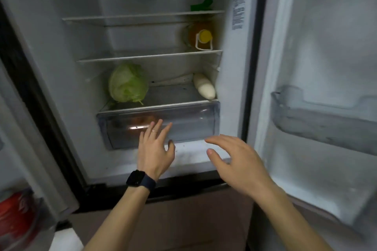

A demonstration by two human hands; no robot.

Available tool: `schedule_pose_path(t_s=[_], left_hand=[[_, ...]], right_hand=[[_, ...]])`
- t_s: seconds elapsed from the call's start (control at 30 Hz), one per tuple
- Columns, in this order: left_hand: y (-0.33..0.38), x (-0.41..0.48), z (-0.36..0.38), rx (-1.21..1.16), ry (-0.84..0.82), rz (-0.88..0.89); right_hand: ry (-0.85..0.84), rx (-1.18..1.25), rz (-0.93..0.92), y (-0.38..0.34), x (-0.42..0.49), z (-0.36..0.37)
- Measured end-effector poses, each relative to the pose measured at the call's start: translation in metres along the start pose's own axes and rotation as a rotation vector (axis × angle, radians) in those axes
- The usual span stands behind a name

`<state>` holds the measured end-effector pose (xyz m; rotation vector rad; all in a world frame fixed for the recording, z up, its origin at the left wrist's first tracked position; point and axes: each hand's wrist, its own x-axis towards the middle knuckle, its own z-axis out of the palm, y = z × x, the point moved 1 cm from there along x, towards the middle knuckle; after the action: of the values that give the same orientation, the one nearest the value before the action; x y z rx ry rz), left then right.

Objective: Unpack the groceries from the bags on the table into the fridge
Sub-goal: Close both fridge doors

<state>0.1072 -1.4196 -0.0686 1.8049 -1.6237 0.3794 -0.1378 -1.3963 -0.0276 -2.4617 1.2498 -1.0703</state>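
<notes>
The fridge stands open in front of me. A green cabbage (127, 83) and a white radish (204, 87) lie on the lowest shelf (171, 92). An amber bottle with a yellow cap (201, 36) lies on the middle shelf, and a green packet (202, 4) sits on the top one. Below is a clear crisper drawer (191, 122), pushed in, with something orange-brown showing dimly through its front. My left hand (156, 149), with a ring and a dark watch, is spread flat at the drawer's front. My right hand (238, 163) hovers empty just right of it, fingers apart.
The right fridge door (326, 67) is swung open, with a clear door bin (318, 114). The left door holds a red container (16, 216) in its bin at the lower left. A brown lower fridge front (183, 220) lies under my arms.
</notes>
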Motion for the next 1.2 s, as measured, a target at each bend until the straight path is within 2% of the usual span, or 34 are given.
schedule_pose_path(t_s=[0.13,0.23,0.33,0.47,0.57,0.67,0.77,0.87,1.2], left_hand=[[0.089,-0.043,-0.007,-0.159,0.035,0.071],[0.163,-0.06,-0.021,-0.301,0.116,0.187],[0.231,-0.068,-0.034,-0.398,0.205,0.283],[0.301,-0.065,-0.048,-0.351,0.314,0.434],[0.341,-0.057,-0.05,-0.26,0.289,0.522],[0.368,-0.049,-0.047,-0.154,0.295,0.517],[0.374,-0.044,-0.035,-0.051,0.372,0.49],[0.367,-0.04,-0.022,0.019,0.49,0.557],[0.339,-0.05,-0.032,-0.036,0.567,0.577]], right_hand=[[0.177,0.219,0.086,0.034,-0.087,-0.059],[0.288,0.403,0.241,0.071,-0.135,-0.095],[0.427,0.445,0.386,0.111,-0.168,-0.127],[0.678,0.435,0.508,0.15,-0.184,-0.164],[0.623,0.489,0.556,0.173,-0.179,-0.172],[0.516,0.498,0.601,0.183,-0.166,-0.168],[0.411,0.471,0.66,0.185,-0.153,-0.161],[0.345,0.524,0.717,0.184,-0.152,-0.147],[0.539,0.533,0.615,0.16,-0.17,-0.106]])
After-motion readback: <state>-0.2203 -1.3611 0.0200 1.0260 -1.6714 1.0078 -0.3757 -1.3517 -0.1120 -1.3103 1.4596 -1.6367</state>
